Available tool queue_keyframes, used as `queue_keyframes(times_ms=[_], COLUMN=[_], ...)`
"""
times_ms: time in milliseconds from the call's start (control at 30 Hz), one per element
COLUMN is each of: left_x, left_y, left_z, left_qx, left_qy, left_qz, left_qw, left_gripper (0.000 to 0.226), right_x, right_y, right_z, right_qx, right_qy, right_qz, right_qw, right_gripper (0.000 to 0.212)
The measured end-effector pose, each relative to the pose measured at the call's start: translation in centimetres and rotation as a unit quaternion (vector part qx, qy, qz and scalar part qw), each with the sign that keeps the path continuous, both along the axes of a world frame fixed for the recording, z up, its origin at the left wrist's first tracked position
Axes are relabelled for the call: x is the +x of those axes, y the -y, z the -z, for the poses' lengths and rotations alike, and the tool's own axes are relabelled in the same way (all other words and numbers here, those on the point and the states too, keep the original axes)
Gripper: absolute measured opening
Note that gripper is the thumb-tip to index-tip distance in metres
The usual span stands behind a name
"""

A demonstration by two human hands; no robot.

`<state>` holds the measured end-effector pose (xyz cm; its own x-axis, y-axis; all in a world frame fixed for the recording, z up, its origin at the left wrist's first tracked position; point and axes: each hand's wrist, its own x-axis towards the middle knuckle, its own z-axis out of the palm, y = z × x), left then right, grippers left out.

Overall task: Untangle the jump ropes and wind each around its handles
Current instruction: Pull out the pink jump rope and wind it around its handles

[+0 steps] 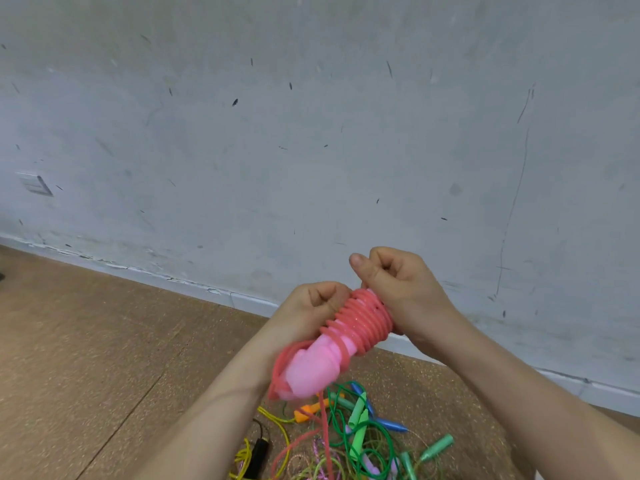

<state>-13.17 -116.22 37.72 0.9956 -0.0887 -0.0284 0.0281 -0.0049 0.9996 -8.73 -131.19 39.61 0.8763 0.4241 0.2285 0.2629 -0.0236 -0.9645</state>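
I hold a pair of pink jump rope handles (313, 370) up in front of the wall. Their red-pink rope (363, 320) is coiled in many tight turns around the upper part. My left hand (311, 308) grips the handles beside the coil from the left. My right hand (394, 282) is curled at the top end of the coil, pinching the rope there. A loose length of the same rope hangs down from the lower end toward the floor.
On the brown cork floor (104, 341) below my arms lies a tangled pile of ropes (349, 441): green, yellow, orange, blue and purple cords with green, blue, orange and black handles. A scuffed white wall (311, 133) with a baseboard stands close ahead.
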Motion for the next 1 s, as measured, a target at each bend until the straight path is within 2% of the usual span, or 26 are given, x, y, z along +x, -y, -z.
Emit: queue_keyframes(times_ms=[100, 167, 233, 267, 300, 333, 400, 433, 467, 533, 600, 733, 800, 867, 1000], left_x=[0.2, -0.1, -0.8, -1.2, -1.4, -1.8, -2.4, -2.7, -2.8, -2.7, -2.5, -2.4, -2.6, -2.6, -2.4], left_y=[1.9, 3.0, 4.3, 5.0, 5.6, 6.0, 6.3, 6.4, 6.3, 5.9, 4.9, 2.5, 2.0, 1.9, 1.0], left_z=[1.5, 2.7, 3.4, 3.3, 3.3, 3.3, 2.7, 2.1, 1.6, 1.2, 0.3, -1.2, -1.6, -1.6, -1.2], left_qx=[-0.102, -0.113, -0.015, 0.089, 0.233, 0.392, 0.605, 0.672, 0.711, 0.741, 0.734, 0.67, 0.661, 0.673, 0.668], left_qy=[-0.015, -0.015, 0.009, 0.033, 0.069, 0.119, 0.203, 0.209, 0.218, 0.254, 0.277, 0.322, 0.326, 0.334, 0.383], left_qz=[-0.057, -0.086, -0.087, -0.079, -0.07, -0.065, -0.085, -0.068, -0.062, -0.069, -0.083, -0.096, -0.076, -0.07, -0.104], left_qw=[0.993, 0.99, 0.996, 0.992, 0.967, 0.91, 0.765, 0.708, 0.665, 0.618, 0.614, 0.662, 0.672, 0.656, 0.63], left_gripper=[0.019, 0.017, 0.024, 0.026, 0.025, 0.023, 0.017, 0.018, 0.022, 0.027, 0.03, 0.02, 0.036, 0.037, 0.014], right_x=[0.1, 0.6, 1.5, 2.1, 2.6, 3.0, 3.3, 3.4, 3.4, 3.3, 3.4, 3.3, 3.1, 3.1, 2.7], right_y=[0.0, -0.3, -0.2, 0.0, 0.2, 0.3, 0.3, 0.2, 0.0, -0.1, -0.1, 0.0, -0.2, -0.2, 0.1], right_z=[-0.4, -0.7, -0.6, -0.4, -0.1, 0.3, 1.0, 1.3, 1.6, 2.1, 2.2, 1.8, 1.6, 1.5, 0.7], right_qx=[0.08, 0.151, 0.149, 0.101, 0.038, -0.021, -0.091, -0.115, -0.143, -0.196, -0.246, -0.322, -0.348, -0.369, -0.375], right_qy=[-0.085, -0.126, -0.093, -0.04, 0.015, 0.06, 0.124, 0.156, 0.186, 0.234, 0.255, 0.262, 0.254, 0.251, 0.273], right_qz=[0.01, 0.041, 0.125, 0.185, 0.233, 0.265, 0.294, 0.296, 0.293, 0.272, 0.249, 0.217, 0.208, 0.209, 0.193], right_qw=[0.993, 0.98, 0.977, 0.977, 0.972, 0.962, 0.943, 0.935, 0.927, 0.912, 0.901, 0.884, 0.878, 0.87, 0.865], right_gripper=[0.045, 0.044, 0.046, 0.047, 0.046, 0.044, 0.041, 0.042, 0.043, 0.045, 0.046, 0.042, 0.038, 0.037, 0.038])
